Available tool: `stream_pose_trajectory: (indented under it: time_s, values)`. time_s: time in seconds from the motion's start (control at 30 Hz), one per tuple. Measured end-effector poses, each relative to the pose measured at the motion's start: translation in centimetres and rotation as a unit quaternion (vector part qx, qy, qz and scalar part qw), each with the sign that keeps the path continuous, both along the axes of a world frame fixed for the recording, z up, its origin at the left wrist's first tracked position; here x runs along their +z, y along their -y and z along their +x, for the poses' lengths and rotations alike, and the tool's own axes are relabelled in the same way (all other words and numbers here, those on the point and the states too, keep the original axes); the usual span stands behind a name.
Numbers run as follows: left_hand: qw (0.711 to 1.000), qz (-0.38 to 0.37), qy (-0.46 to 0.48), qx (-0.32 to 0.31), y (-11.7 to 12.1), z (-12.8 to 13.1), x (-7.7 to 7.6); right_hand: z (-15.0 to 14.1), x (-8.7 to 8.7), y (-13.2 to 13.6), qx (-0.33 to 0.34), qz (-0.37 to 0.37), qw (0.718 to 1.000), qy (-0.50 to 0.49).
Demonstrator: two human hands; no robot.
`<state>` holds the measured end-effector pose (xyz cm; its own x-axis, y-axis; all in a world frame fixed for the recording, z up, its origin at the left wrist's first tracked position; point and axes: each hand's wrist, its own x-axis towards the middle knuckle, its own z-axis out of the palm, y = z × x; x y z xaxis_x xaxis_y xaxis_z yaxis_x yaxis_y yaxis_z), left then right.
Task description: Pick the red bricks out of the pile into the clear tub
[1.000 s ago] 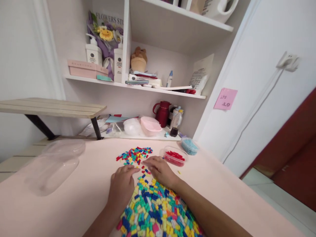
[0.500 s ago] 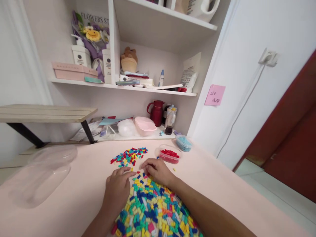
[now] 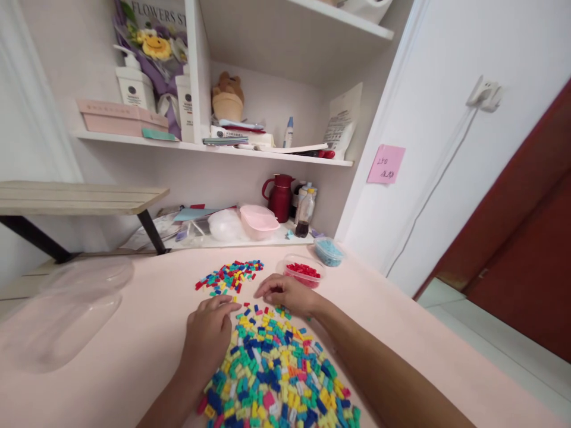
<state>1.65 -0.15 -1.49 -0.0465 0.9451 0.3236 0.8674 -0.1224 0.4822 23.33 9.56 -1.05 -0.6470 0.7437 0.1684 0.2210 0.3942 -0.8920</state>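
Observation:
Many small plastic building bricks (image 3: 267, 368) in mixed colours lie spread in a large pile between my forearms. My left hand (image 3: 209, 327) rests on the pile's left edge, its fingers stretched forward and nothing visible in them. Over the pile's far end hovers my right hand (image 3: 288, 293), with fingers curled and the thumb tucked close under them. Whatever lies between those fingertips is hidden. Just behind my right hand stands a clear tub of red bricks (image 3: 303, 271). Beyond my hands is a smaller heap of mixed bricks (image 3: 229, 276).
A tub of light blue pieces (image 3: 329, 252) stands at the table's back right. Clear empty containers (image 3: 75, 315) lie at left, beside a small wooden stand (image 3: 80, 199). Behind are a pink bowl (image 3: 259, 220), a red jug (image 3: 280, 199) and a bottle (image 3: 306, 214).
My right hand has moved slightly away from me, uncovering several bricks at the pile's far end. My left hand has hardly moved. The view has shifted a little.

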Motion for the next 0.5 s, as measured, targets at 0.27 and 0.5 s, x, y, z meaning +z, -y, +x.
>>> stream_pose_trajectory:
  time_s: [0.27,0.5]
  values:
    - [1.0,0.001,0.005,-0.001,0.0,0.0,0.0,0.1,0.9,0.0,0.03,0.109,0.991,0.074]
    - [1.0,-0.005,-0.014,-0.001,-0.1,0.0,0.1,-1.2,0.2,1.0,-0.055,0.128,0.99,0.037]
